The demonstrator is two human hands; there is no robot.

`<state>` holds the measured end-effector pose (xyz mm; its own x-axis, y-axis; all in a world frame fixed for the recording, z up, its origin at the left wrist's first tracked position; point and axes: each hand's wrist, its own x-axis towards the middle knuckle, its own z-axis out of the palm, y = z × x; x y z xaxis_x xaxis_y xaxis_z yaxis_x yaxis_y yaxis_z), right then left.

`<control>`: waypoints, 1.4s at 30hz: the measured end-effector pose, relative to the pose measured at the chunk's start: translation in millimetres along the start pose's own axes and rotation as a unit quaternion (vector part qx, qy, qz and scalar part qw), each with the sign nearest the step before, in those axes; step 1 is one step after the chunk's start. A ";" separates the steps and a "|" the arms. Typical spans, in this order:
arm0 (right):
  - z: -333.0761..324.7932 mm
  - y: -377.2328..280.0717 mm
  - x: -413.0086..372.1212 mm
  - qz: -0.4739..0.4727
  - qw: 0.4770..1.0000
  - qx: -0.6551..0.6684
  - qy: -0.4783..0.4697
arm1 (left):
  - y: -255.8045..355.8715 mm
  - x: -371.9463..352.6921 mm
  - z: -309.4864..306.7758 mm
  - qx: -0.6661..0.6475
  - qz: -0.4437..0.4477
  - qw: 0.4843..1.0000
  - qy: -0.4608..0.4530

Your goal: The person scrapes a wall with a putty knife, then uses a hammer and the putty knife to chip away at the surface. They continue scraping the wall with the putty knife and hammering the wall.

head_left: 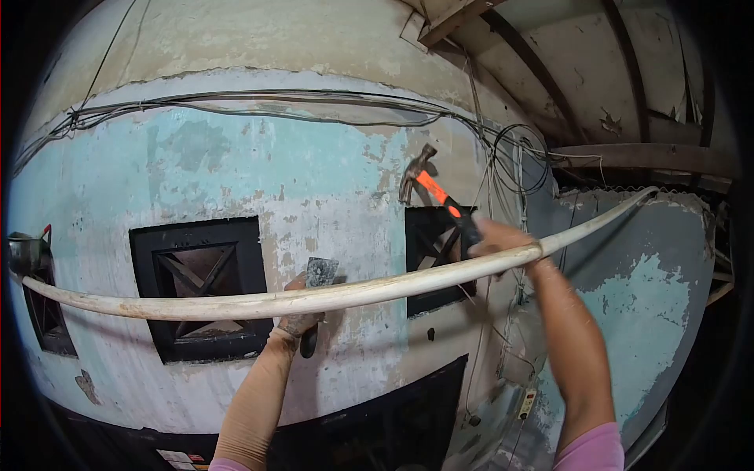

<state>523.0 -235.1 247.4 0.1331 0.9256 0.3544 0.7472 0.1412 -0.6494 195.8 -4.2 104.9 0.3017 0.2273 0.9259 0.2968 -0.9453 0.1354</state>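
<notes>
A: Left arm, pose?
B: Your left forearm slants up and rightward from below the pale pole (377, 290). Your left hand (299, 323) is behind the pole and partly covered by it, with fingers showing above and below.
A: Grip?
B: Closed round the scraper (321, 271). Its flat, dusty blade stands above the pole, its dark handle end below. Whether the blade touches the wall (314, 161): cannot tell.
A: Right arm?
B: Your right forearm rises from below the pole, leaning left, the wrist passing behind it. Your right hand (503, 238) is just above the pole, wrapped round the black grip of the hammer (434, 191).
A: Hammer attitude?
B: Tilted up and left, the metal head well above the pole, orange neck exposed.
A: Behind the pole?
B: A dark-framed window (200, 267), left of your scraper.
</notes>
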 end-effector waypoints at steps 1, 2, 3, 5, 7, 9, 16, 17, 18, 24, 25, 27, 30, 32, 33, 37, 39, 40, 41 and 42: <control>-11.5 -0.9 -2.5 -0.016 0.999 -0.035 0.010 | 1.2 -1.8 -6.9 -0.010 -0.042 0.999 -0.023; 9.1 1.6 -6.0 -0.050 0.994 -0.052 0.077 | -0.5 2.8 -8.3 -0.021 -0.065 0.997 -0.017; 26.5 12.1 -6.5 -0.064 0.991 -0.065 0.101 | -2.5 1.3 -7.3 -0.035 -0.090 0.995 -0.018; 64.0 37.0 -2.5 -0.094 0.987 -0.047 0.119 | -34.1 -5.8 11.5 0.200 0.135 0.970 0.019; 89.7 51.1 5.6 -0.096 0.974 0.087 0.188 | -26.2 -2.4 16.1 0.299 0.220 0.926 0.067; 86.1 50.4 12.0 -0.156 0.959 0.123 0.200 | -18.0 -5.4 12.3 0.290 0.192 0.937 0.019; 65.1 4.4 18.7 -0.036 0.977 0.012 0.212 | -42.1 -9.6 21.4 0.163 0.125 0.978 0.044; 71.4 4.6 14.7 -0.031 0.979 -0.005 0.202 | -41.4 -6.7 18.7 0.228 0.172 0.957 0.048; 72.9 17.9 24.2 -0.008 0.984 -0.034 0.173 | -42.4 -8.9 18.4 0.291 0.215 0.931 0.051; 68.4 13.8 26.6 -0.044 0.970 -0.116 0.211 | -9.9 -4.8 13.2 -0.083 0.017 0.996 0.007; 67.2 2.4 18.7 0.006 0.983 -0.070 0.168 | -13.0 -4.6 15.0 -0.085 0.019 0.996 0.003; 76.9 3.3 15.8 0.009 0.989 -0.060 0.134 | -21.1 -3.1 16.9 -0.010 0.063 0.998 0.016; 90.2 10.1 3.4 -0.013 0.990 -0.094 0.101 | -16.5 -7.9 13.3 0.158 0.142 0.977 0.007; 91.1 2.9 -3.6 -0.009 0.992 -0.074 0.103 | -13.0 -9.7 11.8 0.275 0.199 0.941 0.014; 94.6 8.5 -3.6 -0.046 0.987 -0.117 0.097 | -14.1 -15.1 14.2 0.341 0.233 0.910 0.023; 102.6 40.6 32.2 -0.091 0.970 -0.186 0.130 | -0.6 -20.2 5.8 0.309 0.189 0.932 0.003; 81.5 27.9 14.8 -0.060 0.991 -0.114 0.049 | -3.8 -24.2 -1.2 0.331 0.212 0.919 0.018; 75.3 14.9 2.2 -0.063 0.988 -0.099 0.105 | -25.0 -25.4 1.9 0.341 0.192 0.920 -0.021; 71.0 18.3 5.0 -0.058 0.991 -0.075 0.092 | -26.2 -25.5 -0.9 0.359 0.202 0.911 -0.011; 63.2 25.5 10.1 -0.055 0.994 -0.053 0.080 | -26.1 -24.2 -2.2 0.377 0.212 0.902 0.003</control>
<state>502.3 -200.0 191.8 0.1423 0.8383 0.5263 0.8262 0.1923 -0.5296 178.8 14.5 79.7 0.5296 -0.1209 0.8396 0.6872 -0.5191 -0.5083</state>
